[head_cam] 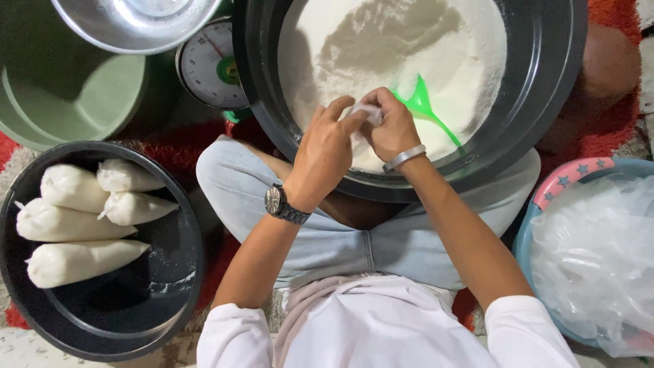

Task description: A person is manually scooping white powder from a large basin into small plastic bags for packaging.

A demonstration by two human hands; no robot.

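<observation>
My left hand (325, 151) and my right hand (390, 126) meet over the near rim of a large black basin (545, 82) filled with white flour (402, 48). Both pinch a small clear plastic bag (366, 113) between the fingertips. A green funnel-shaped scoop (424, 105) lies on the flour just right of my right hand. I wear a dark wristwatch on the left wrist and a silver bracelet on the right.
A black tub (102, 320) at the left holds several filled, tied white bags (75, 225). A kitchen scale (208, 65), a steel bowl (129, 24) and a green bucket (68, 95) stand at the far left. A blue basin (528, 238) of clear plastic bags (599, 252) is at right.
</observation>
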